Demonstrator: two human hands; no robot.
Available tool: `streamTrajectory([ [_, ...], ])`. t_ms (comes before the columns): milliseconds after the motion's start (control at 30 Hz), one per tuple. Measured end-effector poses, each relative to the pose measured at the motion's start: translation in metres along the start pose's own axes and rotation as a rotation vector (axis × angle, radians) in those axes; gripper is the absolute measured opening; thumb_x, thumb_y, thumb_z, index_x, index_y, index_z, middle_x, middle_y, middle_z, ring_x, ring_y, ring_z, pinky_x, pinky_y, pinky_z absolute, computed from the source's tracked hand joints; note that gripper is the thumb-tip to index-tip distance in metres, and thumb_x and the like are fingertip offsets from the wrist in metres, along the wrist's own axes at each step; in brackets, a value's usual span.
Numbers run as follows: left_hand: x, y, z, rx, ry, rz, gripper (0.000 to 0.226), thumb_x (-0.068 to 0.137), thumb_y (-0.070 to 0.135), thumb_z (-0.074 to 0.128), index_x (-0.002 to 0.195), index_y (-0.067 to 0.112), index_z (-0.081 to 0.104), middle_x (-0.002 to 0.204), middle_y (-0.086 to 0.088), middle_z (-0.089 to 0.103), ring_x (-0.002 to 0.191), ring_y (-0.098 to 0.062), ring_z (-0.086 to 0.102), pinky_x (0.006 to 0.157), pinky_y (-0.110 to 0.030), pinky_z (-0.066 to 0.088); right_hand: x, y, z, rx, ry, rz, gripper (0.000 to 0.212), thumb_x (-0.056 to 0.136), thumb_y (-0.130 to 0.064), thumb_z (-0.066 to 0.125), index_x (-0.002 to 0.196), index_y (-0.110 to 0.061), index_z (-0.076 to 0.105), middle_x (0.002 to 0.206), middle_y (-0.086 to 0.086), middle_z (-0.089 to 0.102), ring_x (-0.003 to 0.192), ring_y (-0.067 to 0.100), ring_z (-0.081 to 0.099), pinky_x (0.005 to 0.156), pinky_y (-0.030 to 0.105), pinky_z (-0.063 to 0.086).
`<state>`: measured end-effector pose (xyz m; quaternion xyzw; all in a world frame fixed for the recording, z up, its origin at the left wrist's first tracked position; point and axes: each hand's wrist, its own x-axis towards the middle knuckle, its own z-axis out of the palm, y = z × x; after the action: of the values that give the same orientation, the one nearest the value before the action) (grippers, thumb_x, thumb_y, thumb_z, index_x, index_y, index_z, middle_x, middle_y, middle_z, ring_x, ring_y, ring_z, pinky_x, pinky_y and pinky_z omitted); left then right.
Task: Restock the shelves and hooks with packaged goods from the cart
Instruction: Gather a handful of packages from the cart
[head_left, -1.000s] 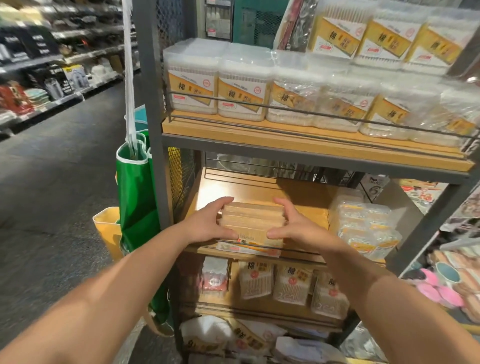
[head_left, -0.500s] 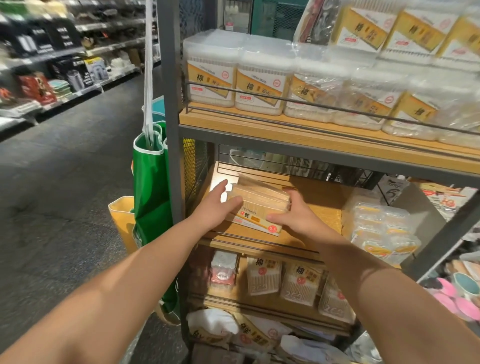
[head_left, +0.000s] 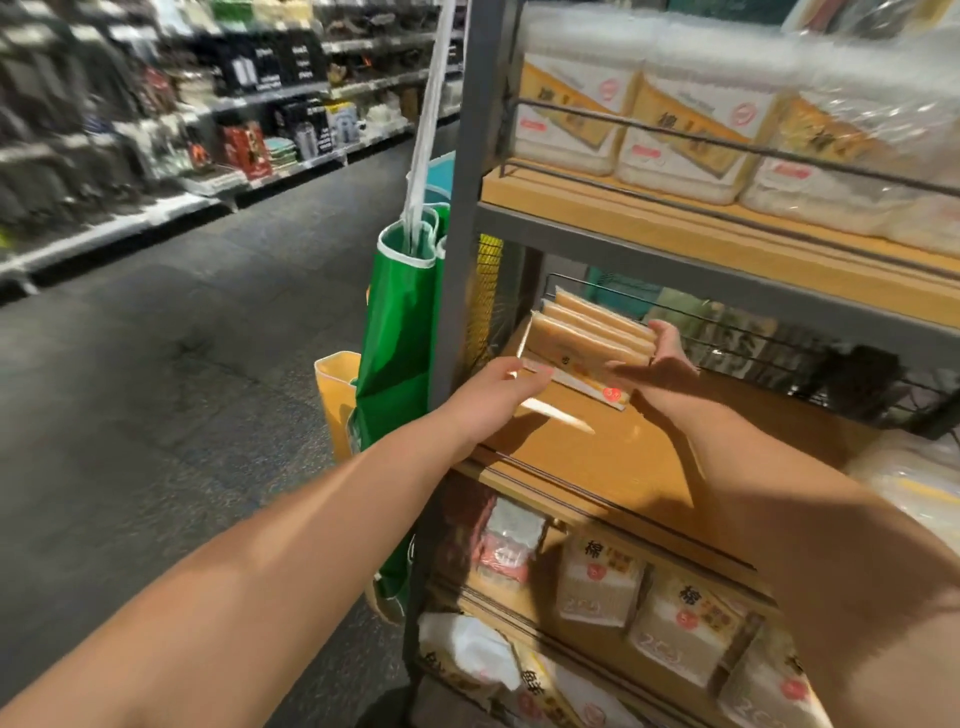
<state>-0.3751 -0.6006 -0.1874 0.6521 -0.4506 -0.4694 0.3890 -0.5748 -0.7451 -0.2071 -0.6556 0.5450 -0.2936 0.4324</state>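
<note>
Both hands were on the stack of flat packs (head_left: 589, 340), which sat on the middle shelf (head_left: 618, 457) at its back-left corner, about 12 o'clock from my wrists. The left hand (head_left: 498, 395) lay at the stack's near-left edge, fingers fairly straight, pressing rather than gripping as far as I could tell. The right hand (head_left: 657, 364) cupped the stack's right end, fingers bent round it. The hands were apart, with the stack between them.

The packs leaned back like tilted cards, top edges toward the wire rail (head_left: 727, 332) at the rear. The bottom pack stuck out toward me, its label edge on the board.

Risks from here, as I judged them:
- Letting go early could let the leaning packs slump forward and fan out, since nothing props the front.
- Pushing too hard at 12 o'clock might jam the packs into the rail or crease the wrap.
- The protruding bottom pack could slide off line if the left hand dragged back across it.
- The frame was motion-blurred, so exact contact was uncertain.

The green bag (head_left: 397, 332) hung at 9 o'clock off the upright, clear of the hands.
</note>
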Motion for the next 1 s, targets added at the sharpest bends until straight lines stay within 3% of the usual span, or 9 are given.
streamTrajectory([
  [267,0.012,0.004,0.004,-0.129,0.022,-0.093,0.057,0.098,0.048,0.049,0.147,0.023,0.037,0.15,-0.002,0.042,0.136,-0.025,0.04,0.106,-0.041,0.034,0.035,-0.006,0.017,-0.076,0.09,-0.084,0.091,0.077,-0.025,0.081,0.149,-0.016,0.025,0.144,0.011,0.044,0.129,0.029,0.047,0.092,0.039,0.054],
  [333,0.011,0.006,0.006,-0.148,0.037,-0.103,0.054,0.098,0.046,0.049,0.146,0.023,0.038,0.149,-0.003,0.042,0.135,-0.025,0.041,0.105,-0.04,0.035,0.034,-0.008,0.023,-0.063,0.141,-0.069,0.091,0.079,-0.024,0.079,0.15,-0.013,0.023,0.146,0.012,0.042,0.133,0.029,0.044,0.101,0.043,0.048],
  [433,0.009,0.01,0.006,-0.16,0.044,-0.125,0.052,0.099,0.044,0.048,0.145,0.022,0.038,0.147,-0.003,0.044,0.134,-0.025,0.042,0.11,-0.043,0.035,0.032,-0.013,0.031,-0.038,0.202,-0.026,0.088,0.082,-0.023,0.077,0.15,-0.012,0.023,0.146,0.012,0.043,0.133,0.029,0.043,0.103,0.042,0.046],
  [567,0.003,0.014,0.007,-0.159,0.049,-0.131,0.05,0.099,0.043,0.048,0.144,0.022,0.04,0.142,-0.002,0.051,0.131,-0.024,0.045,0.112,-0.044,0.035,0.02,-0.016,0.029,0.11,0.184,0.045,0.097,0.082,-0.022,0.077,0.155,-0.014,0.013,0.157,0.009,0.031,0.143,0.029,0.033,0.112,0.042,0.038],
  [700,-0.011,0.021,0.01,-0.175,0.034,-0.123,0.039,0.1,0.042,0.047,0.135,0.023,0.048,0.128,0.002,0.06,0.123,-0.02,0.052,0.11,-0.043,0.036,-0.018,-0.02,0.02,0.132,0.172,0.081,0.089,0.083,-0.029,0.076,0.153,-0.023,0.022,0.145,0.002,0.045,0.125,0.023,0.05,0.085,0.028,0.05],
  [800,-0.023,0.023,0.016,-0.118,-0.023,-0.09,0.012,0.101,0.038,0.046,0.108,0.03,0.053,0.119,0.003,0.063,0.118,-0.017,0.055,0.104,-0.037,0.039,-0.053,-0.018,0.01,0.13,0.084,0.157,0.055,0.086,-0.038,0.072,0.136,-0.023,0.051,0.116,-0.005,0.061,0.092,0.008,0.057,0.061,0.016,0.043],
  [867,-0.029,0.027,0.02,-0.083,-0.043,-0.061,0.011,0.101,0.034,0.046,0.095,0.032,0.056,0.111,0.004,0.064,0.112,-0.016,0.057,0.098,-0.033,0.041,-0.072,-0.016,0.005,0.054,0.013,0.15,0.04,0.089,-0.045,0.066,0.12,-0.02,0.064,0.093,-0.008,0.065,0.075,0.004,0.056,0.053,0.01,0.041],
  [933,-0.033,0.026,0.025,-0.073,-0.066,-0.026,0.016,0.101,0.029,0.047,0.09,0.029,0.059,0.103,0.004,0.066,0.102,-0.015,0.061,0.09,-0.031,0.045,-0.089,-0.017,0.004,0.016,0.016,0.113,0.043,0.09,-0.041,0.066,0.127,-0.019,0.059,0.108,-0.008,0.063,0.091,0.008,0.06,0.065,0.011,0.048],
  [1000,-0.037,0.023,0.027,-0.048,-0.097,0.002,0.016,0.1,0.03,0.05,0.092,0.028,0.062,0.104,0.002,0.069,0.099,-0.014,0.064,0.086,-0.029,0.047,-0.105,-0.013,0.006,0.067,0.016,0.126,0.055,0.087,-0.037,0.07,0.135,-0.019,0.051,0.132,-0.001,0.056,0.112,0.017,0.058,0.09,0.033,0.055],
])
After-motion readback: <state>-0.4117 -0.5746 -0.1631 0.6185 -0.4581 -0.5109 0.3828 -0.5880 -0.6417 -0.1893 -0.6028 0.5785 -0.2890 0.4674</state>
